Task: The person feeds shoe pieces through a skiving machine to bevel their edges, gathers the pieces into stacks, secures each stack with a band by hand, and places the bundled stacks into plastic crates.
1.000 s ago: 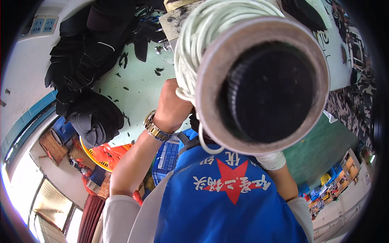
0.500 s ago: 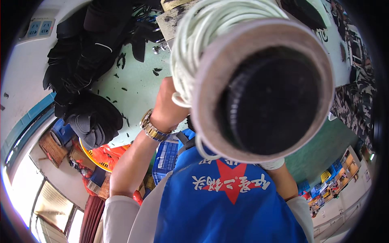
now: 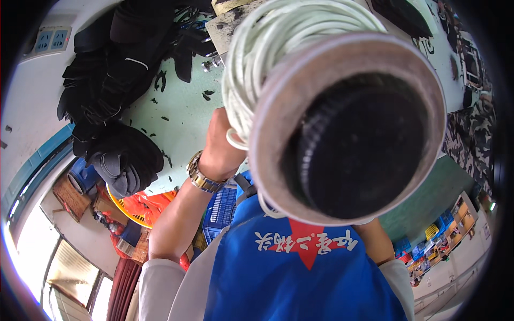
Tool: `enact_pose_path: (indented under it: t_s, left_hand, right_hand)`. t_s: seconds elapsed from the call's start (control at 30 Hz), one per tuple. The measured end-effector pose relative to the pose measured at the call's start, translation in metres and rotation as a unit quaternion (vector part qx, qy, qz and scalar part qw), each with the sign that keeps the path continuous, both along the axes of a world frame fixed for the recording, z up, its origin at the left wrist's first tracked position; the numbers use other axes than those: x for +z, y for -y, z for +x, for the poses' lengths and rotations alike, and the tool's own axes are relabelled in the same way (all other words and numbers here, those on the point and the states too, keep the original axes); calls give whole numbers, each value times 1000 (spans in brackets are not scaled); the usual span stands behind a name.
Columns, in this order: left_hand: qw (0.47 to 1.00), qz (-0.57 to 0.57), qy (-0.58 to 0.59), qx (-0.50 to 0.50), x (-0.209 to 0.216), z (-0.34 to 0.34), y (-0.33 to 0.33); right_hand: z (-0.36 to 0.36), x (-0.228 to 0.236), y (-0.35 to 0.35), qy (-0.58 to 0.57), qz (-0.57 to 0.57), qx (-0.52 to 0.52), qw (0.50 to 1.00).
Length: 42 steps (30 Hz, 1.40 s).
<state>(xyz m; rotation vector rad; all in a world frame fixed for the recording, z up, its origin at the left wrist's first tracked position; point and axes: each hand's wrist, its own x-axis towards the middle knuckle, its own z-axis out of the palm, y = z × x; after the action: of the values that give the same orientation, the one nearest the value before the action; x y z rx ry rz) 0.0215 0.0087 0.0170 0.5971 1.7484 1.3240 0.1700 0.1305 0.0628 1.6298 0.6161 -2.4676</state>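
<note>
A large roll with a brown tubular rim (image 3: 267, 134) and a dark hollow middle hangs close in front of the view, with loops of white cord (image 3: 251, 64) around its far side. Behind its left edge is my left hand (image 3: 222, 144), back of the hand up, a gold and silver watch (image 3: 202, 176) on the wrist. Its fingers are hidden, so I cannot tell what they hold. Only my right forearm (image 3: 375, 241) shows; the roll covers the right hand. Beneath lies a pale green tabletop (image 3: 187, 107) strewn with small black scraps (image 3: 207, 94).
Stacked black fabric pieces (image 3: 118, 69) fill the table's left side. A metal machine part (image 3: 222, 29) stands at the far middle. Below the table edge are a yellow basket (image 3: 131, 214) with red bags and a blue crate (image 3: 218, 208). Camouflage fabric (image 3: 471, 128) hangs at the right.
My left hand has shifted slightly nearer to my body. In the picture the roll sits a little lower and now covers the white patch seen earlier at my right wrist.
</note>
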Motion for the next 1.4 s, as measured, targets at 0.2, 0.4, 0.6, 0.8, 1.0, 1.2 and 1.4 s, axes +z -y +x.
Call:
enact_pose_path:
  t_s: [0.2, 0.4, 0.6, 0.8, 1.0, 1.2, 1.4]
  left_hand:
    - [978, -6, -84, -192, -3, -6, 10]
    - [987, 32, 120, -99, 12, 22, 31]
    - [987, 15, -4, -159, 30, 22, -3]
    - [964, 67, -97, -238, 33, 9, -15]
    - [971, 114, -106, -181, 39, 9, -18]
    - [962, 65, -108, -243, 46, 2, -7]
    - [950, 31, 18, -310, 53, 1, -8]
  right_hand:
    - [13, 5, 6, 10, 66, -21, 998]
    - [46, -1, 18, -99, 271, 53, 956]
    - [44, 4, 6, -115, 431, -4, 895]
    - [53, 15, -10, -84, 329, -83, 937]
    - [65, 24, -35, -28, 336, -30, 941]
    - [54, 34, -71, -19, 629, -40, 776]
    - [67, -36, -101, -22, 858, 307, 411]
